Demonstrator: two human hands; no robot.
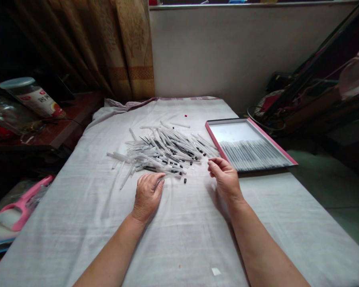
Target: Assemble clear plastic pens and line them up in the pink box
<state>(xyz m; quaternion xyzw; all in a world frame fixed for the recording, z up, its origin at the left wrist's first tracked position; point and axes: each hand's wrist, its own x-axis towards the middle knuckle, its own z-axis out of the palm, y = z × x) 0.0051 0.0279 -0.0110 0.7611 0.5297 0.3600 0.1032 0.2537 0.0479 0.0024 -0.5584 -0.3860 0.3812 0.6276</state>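
Note:
My left hand [148,195] is closed around a whitish, translucent pen barrel [172,175], whose far end points right. My right hand [225,179] pinches the end of a thin pen refill [194,160] with a dark ink section, held level and pointing left. Just beyond both hands spreads a loose pile of translucent pen barrels [164,137] mixed with dark refills. Small black caps [185,181] are scattered along the pile's near and right sides. Right of the pile lies a shallow pink-edged box [253,123] with a row of pens [254,155] side by side in its near half.
A small red cap [186,115] lies behind the pile on the white cloth [185,223]. A scrap of white paper [215,271] is near the front. Pink-handled scissors [24,205] are at the left edge; a lidded jar [32,97] stands on a side table.

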